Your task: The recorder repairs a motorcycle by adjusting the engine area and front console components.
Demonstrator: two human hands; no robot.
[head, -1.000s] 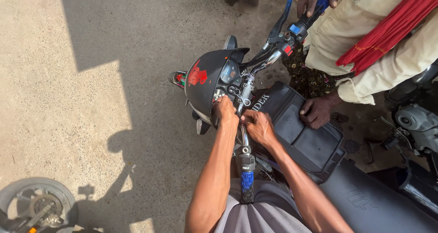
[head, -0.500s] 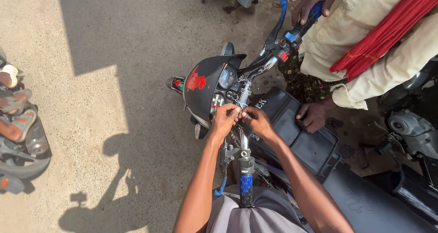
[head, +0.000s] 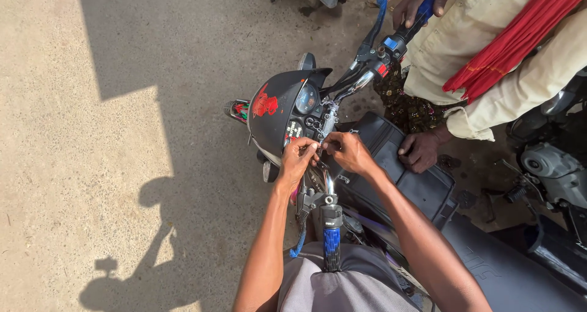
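Head view: left hand [head: 298, 156] and right hand [head: 348, 153] pinch something tiny by the stiff, hard handlebar [head: 327, 180]; what, unclear.

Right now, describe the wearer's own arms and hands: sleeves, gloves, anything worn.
Both arms are bare to the frame's edge: no sleeves show. The left hand and right hand wear no gloves, and no rings, watch or bands are visible on either. Grey cloth, apparently the wearer's own clothing, shows between the forearms.
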